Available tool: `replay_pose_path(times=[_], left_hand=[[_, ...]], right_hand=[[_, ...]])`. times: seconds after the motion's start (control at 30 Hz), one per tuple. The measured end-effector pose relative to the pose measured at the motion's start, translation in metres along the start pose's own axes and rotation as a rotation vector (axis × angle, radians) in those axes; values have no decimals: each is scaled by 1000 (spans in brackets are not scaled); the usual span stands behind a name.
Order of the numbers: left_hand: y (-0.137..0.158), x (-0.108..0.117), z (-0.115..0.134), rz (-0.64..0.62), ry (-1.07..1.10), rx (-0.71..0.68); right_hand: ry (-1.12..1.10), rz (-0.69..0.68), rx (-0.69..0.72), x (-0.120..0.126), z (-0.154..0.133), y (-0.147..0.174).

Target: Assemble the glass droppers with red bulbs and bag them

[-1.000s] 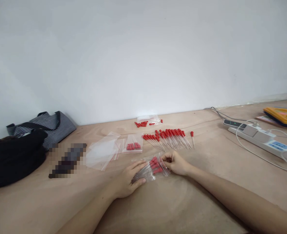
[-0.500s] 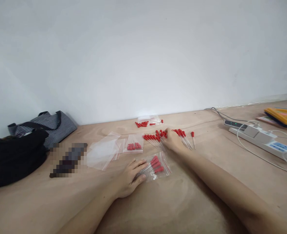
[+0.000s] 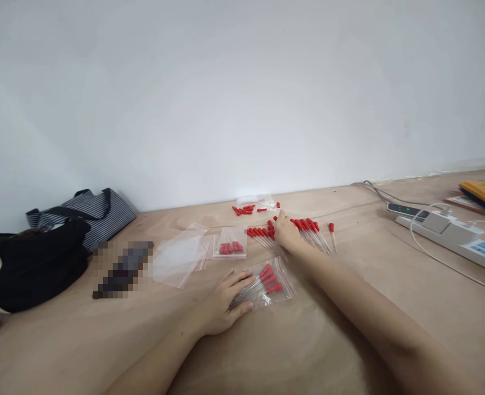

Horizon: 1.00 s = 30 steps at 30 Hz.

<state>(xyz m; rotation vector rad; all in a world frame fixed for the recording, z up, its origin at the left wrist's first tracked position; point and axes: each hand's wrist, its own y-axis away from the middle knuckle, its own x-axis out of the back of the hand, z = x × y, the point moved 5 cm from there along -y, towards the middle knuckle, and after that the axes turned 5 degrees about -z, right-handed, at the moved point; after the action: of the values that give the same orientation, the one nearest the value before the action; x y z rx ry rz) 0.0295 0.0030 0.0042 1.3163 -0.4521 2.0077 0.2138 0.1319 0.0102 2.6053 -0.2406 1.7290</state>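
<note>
My left hand (image 3: 231, 302) lies flat with its fingers apart on the lower left of a clear zip bag (image 3: 281, 296). Inside that bag are several glass droppers (image 3: 270, 277) with red rubber bulbs, their thin tubes running under my fingers. Further away, my right hand (image 3: 287, 230) reaches in among the loose droppers, its fingers curled together. What its fingertips hold, if anything, is hidden. One row of loose droppers (image 3: 259, 235) is left of this hand, and another row (image 3: 310, 227) is on its right.
A filled zip bag (image 3: 230, 248) lies beside flat clear bags (image 3: 179, 255). Spare red bulbs (image 3: 244, 210) are near the wall. A power strip (image 3: 448, 236) with cables stands right. A striped bag (image 3: 113, 214), a black bag (image 3: 37, 269) and a blurred dark object (image 3: 123, 269) are left.
The view has turned slightly left. My right hand has shifted a little left and away among the loose droppers. My left hand stays on the bag.
</note>
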Motion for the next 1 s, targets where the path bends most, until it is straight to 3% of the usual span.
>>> replay_pose_path(times=[0.1, 0.23, 0.37, 0.5, 0.77, 1.0], left_hand=[[1, 0, 0, 11, 3, -2], [2, 1, 0, 39, -13, -10], [2, 1, 0, 42, -24, -4], [2, 2, 1, 26, -31, 14], [2, 2, 1, 33, -59, 25], [1, 2, 2, 23, -48, 42]], right_hand=[[-120, 49, 113, 15, 3, 11], [-489, 44, 202, 29, 29, 33], [-851, -8, 169, 21, 58, 62], [-1081, -6, 134, 4, 66, 85], [-1262, -101, 87, -11, 54, 102], [-1359, -66, -32, -13, 60, 103]])
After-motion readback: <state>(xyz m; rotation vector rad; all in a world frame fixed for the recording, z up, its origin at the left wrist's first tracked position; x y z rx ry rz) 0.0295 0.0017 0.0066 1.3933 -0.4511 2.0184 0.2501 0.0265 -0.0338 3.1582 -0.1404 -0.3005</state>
